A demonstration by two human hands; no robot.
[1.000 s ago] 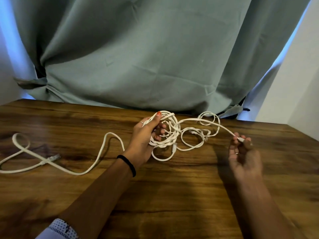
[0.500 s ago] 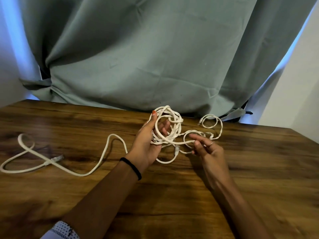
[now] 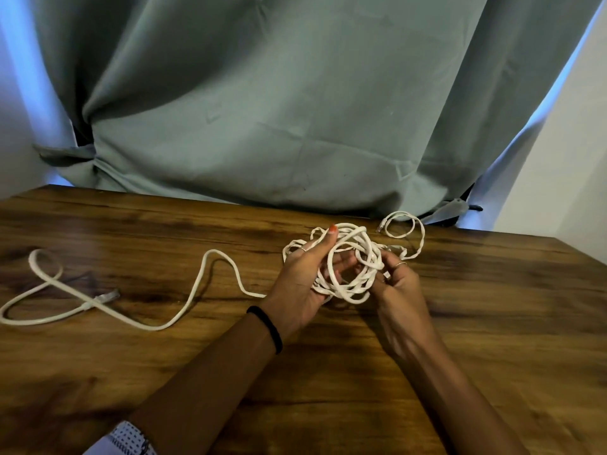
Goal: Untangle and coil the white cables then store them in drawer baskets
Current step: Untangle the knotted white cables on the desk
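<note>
A tangled bundle of white cables [image 3: 353,267] is held just above the wooden table [image 3: 492,323], right of centre. My left hand [image 3: 303,277] grips the bundle from the left, thumb up over the top loops. My right hand [image 3: 399,284] holds the bundle's right side, fingers pinched into the strands. A loose tail of white cable [image 3: 197,290] trails left across the table to a loop [image 3: 46,267] and a plug end [image 3: 106,296]. A small loop [image 3: 404,224] lies behind the bundle near the table's far edge.
A grey-green curtain [image 3: 295,110] hangs right behind the table's far edge. A white wall [image 3: 565,159] stands at the right. No drawer or basket is in view.
My right hand came in from the right, where it held a cable end stretched out, and now grips the bundle. The left hand kept its hold.
</note>
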